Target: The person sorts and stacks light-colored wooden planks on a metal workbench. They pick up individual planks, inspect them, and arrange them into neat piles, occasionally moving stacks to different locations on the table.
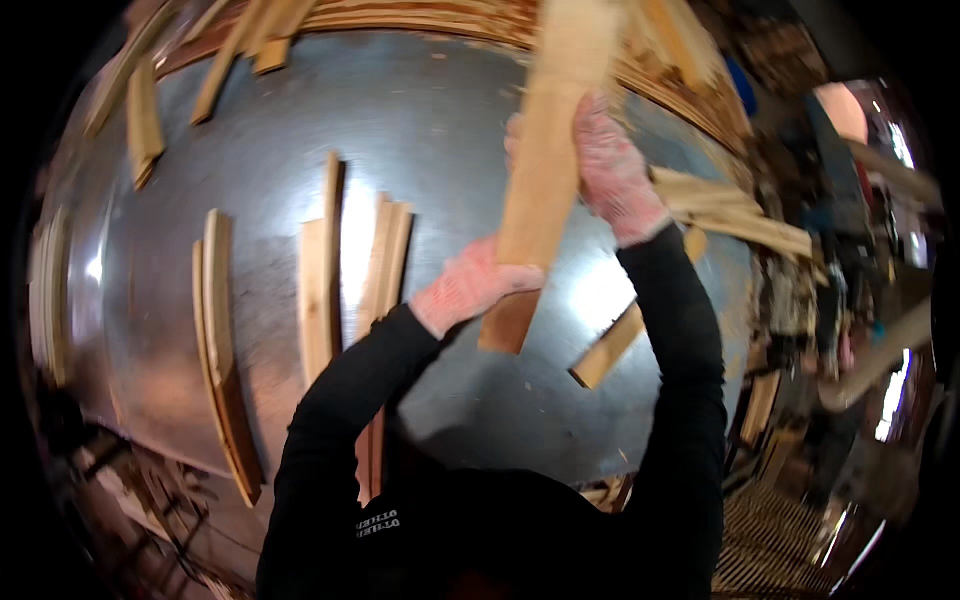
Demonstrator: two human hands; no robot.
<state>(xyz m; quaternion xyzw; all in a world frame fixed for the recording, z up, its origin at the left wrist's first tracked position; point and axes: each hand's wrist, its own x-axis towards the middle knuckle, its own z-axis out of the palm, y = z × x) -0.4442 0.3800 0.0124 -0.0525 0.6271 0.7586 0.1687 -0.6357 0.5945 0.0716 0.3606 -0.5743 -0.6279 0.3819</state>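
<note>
A long, flat wooden board (550,150) slants up and away from me over a shiny metal table (460,120). My left hand (476,285), in a pinkish-white work glove, grips the board near its close end, thumb across the top face. Farther along, my right hand (612,165) in a matching glove is wrapped round the right edge, with fingertips showing past the left edge. The board's far end runs to the top of the picture. Right of it, a short wooden piece (608,347) lies on the metal, partly behind my right forearm.
Left of my arms lie several wooden strips (318,290) in small groups, one pair (222,340) reaching over the near edge. More strips (225,75) rest at the far left. Stacked boards (420,17) line the far edge. Loose pieces (735,215) lie at the right.
</note>
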